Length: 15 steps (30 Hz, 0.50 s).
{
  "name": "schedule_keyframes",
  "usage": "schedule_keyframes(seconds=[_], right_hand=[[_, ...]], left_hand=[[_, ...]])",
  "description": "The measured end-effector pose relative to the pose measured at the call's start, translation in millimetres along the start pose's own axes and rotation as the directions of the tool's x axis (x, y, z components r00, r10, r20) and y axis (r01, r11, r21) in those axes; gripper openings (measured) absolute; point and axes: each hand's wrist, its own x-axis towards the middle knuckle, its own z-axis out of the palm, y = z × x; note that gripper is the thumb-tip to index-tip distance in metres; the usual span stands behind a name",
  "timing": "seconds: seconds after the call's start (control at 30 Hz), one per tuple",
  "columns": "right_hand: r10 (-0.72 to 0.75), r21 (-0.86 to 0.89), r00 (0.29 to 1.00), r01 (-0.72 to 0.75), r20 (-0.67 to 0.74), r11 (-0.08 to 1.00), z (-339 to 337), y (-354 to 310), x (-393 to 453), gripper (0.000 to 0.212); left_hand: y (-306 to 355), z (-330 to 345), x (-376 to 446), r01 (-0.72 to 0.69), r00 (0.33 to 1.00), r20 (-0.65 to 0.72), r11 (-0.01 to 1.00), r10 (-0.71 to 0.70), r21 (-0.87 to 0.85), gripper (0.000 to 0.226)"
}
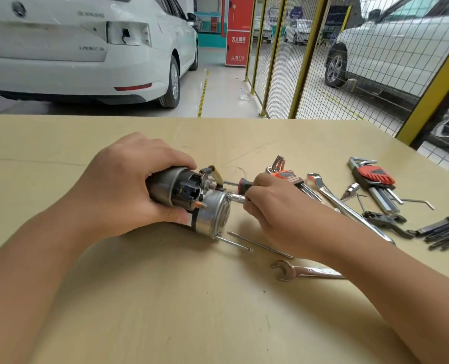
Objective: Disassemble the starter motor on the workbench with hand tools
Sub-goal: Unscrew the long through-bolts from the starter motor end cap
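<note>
The starter motor (191,199) lies near the middle of the tabletop (165,298), gripped by the left hand (128,185). The right hand (270,206) fingers pinch a socket driver (237,197) at its end cap. One long bolt (257,244) lies out and another is half withdrawn; most disassembly seems left.

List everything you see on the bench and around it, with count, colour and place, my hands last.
Starter motor: one, silver and black, bench centre.
Long bolts: two, silver, just right of motor.
Open-end wrench: one, silver, near right forearm.
Hex key sets: three, red, orange, green holders, bench right.
Long wrench: one, chrome, bench right.
Bench: one, tan.
Cars: white, behind bench.
Fence: yellow mesh, right.
Left hand: grips motor.
Right hand: holds socket driver at motor's end.
</note>
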Motion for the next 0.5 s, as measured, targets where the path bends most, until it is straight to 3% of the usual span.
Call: schedule_keyframes(seconds=[0.17, 0.3, 0.5], right_hand=[[0.036, -0.035, 0.994, -0.04, -0.107, 0.999, -2.0, -1.2, 2.1, 0.02], [0.081, 0.072, 0.986, -0.071, -0.143, 0.995, 0.8, -1.1, 3.7, 0.025], [0.013, 0.082, 0.995, -0.005, -0.094, 0.997, -1.4, 5.8, 1.3, 0.032]], left_hand=[[0.5, 1.6, -0.1, -0.009, 1.0, -0.02, 1.0, 0.008, -0.024, 0.067], [0.7, 2.0, -0.6, -0.004, 1.0, -0.031, 0.998, 0.002, -0.057, 0.071], [1.0, -0.6, -2.8, 0.008, 0.999, -0.043, 0.985, -0.015, -0.171, 0.067]])
